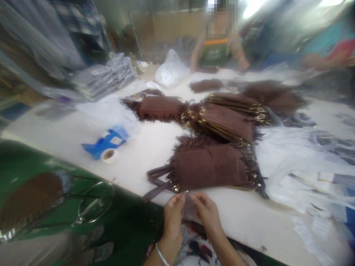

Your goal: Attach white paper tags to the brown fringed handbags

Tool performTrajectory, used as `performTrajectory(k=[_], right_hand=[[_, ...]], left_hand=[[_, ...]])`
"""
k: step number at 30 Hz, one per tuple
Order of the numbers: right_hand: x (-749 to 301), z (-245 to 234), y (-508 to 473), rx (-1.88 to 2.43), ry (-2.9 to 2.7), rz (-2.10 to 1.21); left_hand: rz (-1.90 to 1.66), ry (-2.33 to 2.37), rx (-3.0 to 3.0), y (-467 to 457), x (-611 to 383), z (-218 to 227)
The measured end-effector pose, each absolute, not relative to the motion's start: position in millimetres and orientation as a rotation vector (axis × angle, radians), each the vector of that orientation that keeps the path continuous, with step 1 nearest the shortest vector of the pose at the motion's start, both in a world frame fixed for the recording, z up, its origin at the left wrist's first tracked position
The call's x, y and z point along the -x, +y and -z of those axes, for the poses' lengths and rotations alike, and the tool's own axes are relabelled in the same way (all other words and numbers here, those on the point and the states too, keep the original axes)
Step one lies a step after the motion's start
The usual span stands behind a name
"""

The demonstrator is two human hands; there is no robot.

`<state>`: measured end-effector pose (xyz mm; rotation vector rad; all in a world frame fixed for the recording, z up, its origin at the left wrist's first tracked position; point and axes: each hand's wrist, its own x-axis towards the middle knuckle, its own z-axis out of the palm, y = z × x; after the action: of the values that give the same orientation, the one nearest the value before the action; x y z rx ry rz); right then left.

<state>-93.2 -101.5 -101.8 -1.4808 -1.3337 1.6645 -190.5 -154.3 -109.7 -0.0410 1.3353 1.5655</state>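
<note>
Both my hands are close together at the table's near edge, fingers pinched. Between them hangs a small, thin, see-through piece, perhaps a little plastic bag; blur hides its exact kind. My left hand, with a bangle at the wrist, grips its left top corner. At the right top corner my right hand pinches it. Just beyond the fingertips lies a stack of brown fringed handbags, with a strap and gold-coloured metal fittings at its left side.
More brown bags with gold-coloured zips lie behind. A blue tape dispenser and white roll sit left on the white table. Clear plastic bags spread right. A stool stands left. Two people are across the table.
</note>
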Motion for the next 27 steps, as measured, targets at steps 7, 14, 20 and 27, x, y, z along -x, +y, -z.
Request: performTrajectory(k=[7, 14, 20, 27], right_hand=[[99, 106, -103, 1.521, -1.296, -1.597], [98, 92, -105, 1.515, -1.528, -1.381], [98, 93, -114, 1.488, -1.783, -1.140], [92, 95, -119, 1.178, -2.209, -0.807]], left_hand=[[-1.618, 1.281, 0.115, -154, 185, 113], [-1.625, 1.398, 0.051, -151, 178, 106], [-1.613, 1.592, -0.110, -146, 176, 103], [-1.471, 1.793, -0.411, -146, 179, 104]])
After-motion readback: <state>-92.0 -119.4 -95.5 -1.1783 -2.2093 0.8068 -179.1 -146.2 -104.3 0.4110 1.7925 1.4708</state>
